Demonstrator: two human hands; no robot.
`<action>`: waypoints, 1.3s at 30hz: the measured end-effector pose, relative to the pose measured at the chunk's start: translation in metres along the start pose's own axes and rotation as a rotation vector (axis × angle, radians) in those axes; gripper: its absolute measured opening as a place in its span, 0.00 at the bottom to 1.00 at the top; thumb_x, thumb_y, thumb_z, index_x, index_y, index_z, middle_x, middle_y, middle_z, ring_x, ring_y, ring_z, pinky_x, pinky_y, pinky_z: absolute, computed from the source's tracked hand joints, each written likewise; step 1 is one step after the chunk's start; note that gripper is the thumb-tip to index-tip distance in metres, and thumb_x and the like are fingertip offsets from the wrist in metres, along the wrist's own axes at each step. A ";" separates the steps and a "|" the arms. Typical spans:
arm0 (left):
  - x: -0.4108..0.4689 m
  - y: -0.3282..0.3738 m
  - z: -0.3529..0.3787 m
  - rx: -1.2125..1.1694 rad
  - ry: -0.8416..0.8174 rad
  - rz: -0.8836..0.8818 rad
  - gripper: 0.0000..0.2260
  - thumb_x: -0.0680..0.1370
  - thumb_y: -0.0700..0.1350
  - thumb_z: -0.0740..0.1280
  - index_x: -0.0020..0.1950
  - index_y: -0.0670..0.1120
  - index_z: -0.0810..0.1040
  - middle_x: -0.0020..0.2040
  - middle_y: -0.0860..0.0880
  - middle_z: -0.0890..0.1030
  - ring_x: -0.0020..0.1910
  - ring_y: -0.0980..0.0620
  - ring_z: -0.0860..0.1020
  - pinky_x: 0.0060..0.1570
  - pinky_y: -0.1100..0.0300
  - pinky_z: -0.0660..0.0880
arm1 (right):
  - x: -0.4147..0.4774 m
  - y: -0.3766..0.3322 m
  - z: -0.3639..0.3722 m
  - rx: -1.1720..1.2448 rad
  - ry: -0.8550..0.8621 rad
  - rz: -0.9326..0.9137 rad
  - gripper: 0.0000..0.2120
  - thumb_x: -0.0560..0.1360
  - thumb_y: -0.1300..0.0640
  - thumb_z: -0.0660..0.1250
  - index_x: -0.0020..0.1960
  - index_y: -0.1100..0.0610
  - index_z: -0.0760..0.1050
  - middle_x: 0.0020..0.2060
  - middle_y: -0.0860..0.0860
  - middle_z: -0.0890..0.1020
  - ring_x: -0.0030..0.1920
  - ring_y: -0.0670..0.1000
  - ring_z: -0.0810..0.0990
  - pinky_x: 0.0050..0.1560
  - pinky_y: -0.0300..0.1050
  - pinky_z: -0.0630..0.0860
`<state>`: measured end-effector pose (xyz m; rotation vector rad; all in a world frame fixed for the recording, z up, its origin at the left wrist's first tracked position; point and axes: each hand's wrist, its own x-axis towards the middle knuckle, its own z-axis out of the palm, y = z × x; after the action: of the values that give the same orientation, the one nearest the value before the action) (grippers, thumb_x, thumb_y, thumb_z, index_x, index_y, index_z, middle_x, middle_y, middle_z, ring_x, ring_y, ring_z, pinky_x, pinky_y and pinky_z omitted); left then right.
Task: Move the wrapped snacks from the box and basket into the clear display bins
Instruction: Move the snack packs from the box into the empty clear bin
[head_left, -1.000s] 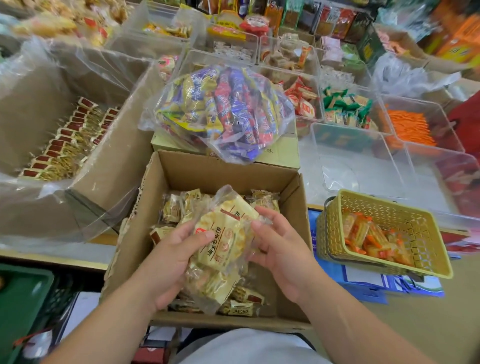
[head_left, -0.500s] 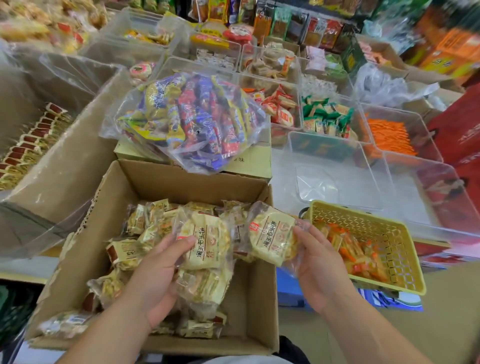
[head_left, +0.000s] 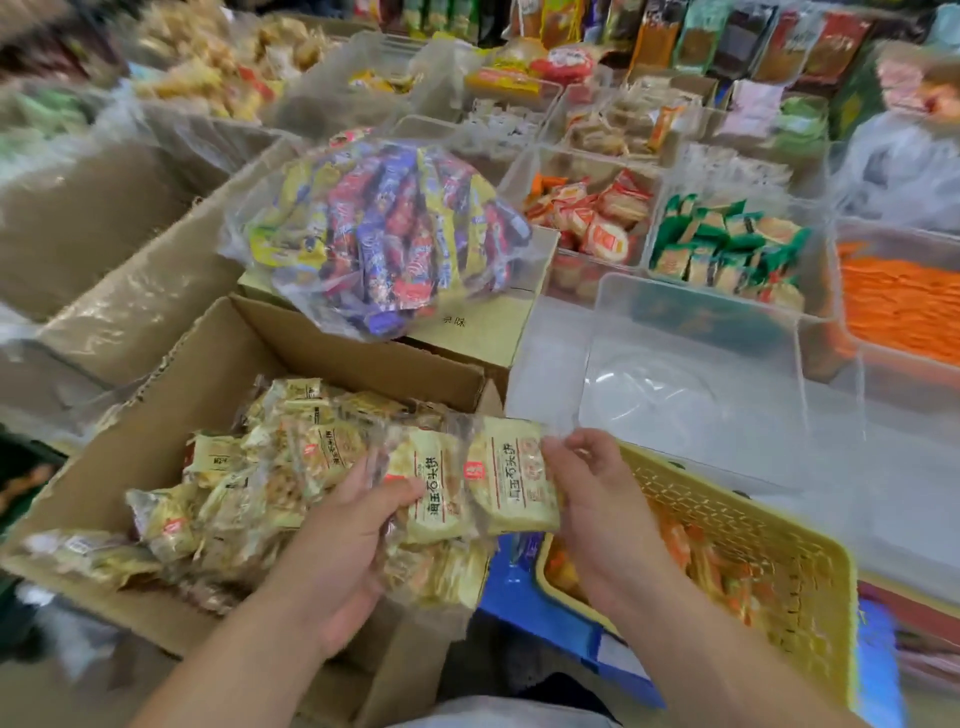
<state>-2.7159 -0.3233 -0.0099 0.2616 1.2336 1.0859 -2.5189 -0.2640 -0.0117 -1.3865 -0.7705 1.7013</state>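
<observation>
A: Early going, that was. The box (head_left: 208, 395) sat heaped with packs (head_left: 234, 499), the basket (head_left: 753, 525) held orange ones, and the near bin (head_left: 691, 364) looked bare.
B: The left hand (head_left: 343, 551) gripped several packs over the box. The right hand (head_left: 597, 519) pinched one by its edge, just beside the basket.
A: Any label?
B: Vertical Chinese print, "石头饼" readable, next to a red mark.

One head cam, wide-angle, looks fwd & down. Left hand (head_left: 337, 551) & right hand (head_left: 597, 514) w/ packs (head_left: 467, 493) sit close, bottom centre. Box (head_left: 208, 395) lower left, basket (head_left: 753, 519) lower right, bins (head_left: 675, 374) farther, upper right, blurred.
</observation>
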 end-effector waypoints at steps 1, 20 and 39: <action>-0.002 -0.005 0.010 -0.005 -0.006 0.013 0.19 0.80 0.39 0.69 0.59 0.65 0.74 0.39 0.60 0.86 0.32 0.62 0.84 0.24 0.59 0.78 | 0.000 0.000 -0.005 -0.076 0.019 -0.038 0.08 0.80 0.52 0.68 0.55 0.53 0.73 0.50 0.58 0.85 0.46 0.56 0.86 0.43 0.56 0.83; 0.007 -0.034 0.095 0.062 0.039 0.187 0.24 0.72 0.44 0.75 0.66 0.60 0.78 0.59 0.48 0.86 0.56 0.45 0.86 0.51 0.42 0.84 | 0.011 -0.024 -0.087 -0.483 -0.295 -0.213 0.11 0.83 0.45 0.61 0.60 0.29 0.76 0.56 0.34 0.83 0.56 0.33 0.79 0.55 0.41 0.74; 0.049 -0.028 0.115 -0.253 0.128 0.018 0.20 0.78 0.46 0.67 0.70 0.48 0.79 0.61 0.41 0.85 0.58 0.38 0.85 0.45 0.37 0.83 | 0.200 -0.011 -0.175 -1.205 -0.164 -0.094 0.17 0.84 0.56 0.59 0.71 0.50 0.76 0.70 0.53 0.76 0.67 0.56 0.74 0.60 0.43 0.68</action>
<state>-2.6064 -0.2563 -0.0174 0.0098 1.1932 1.2764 -2.3634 -0.0901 -0.1389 -1.8839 -2.1192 1.2492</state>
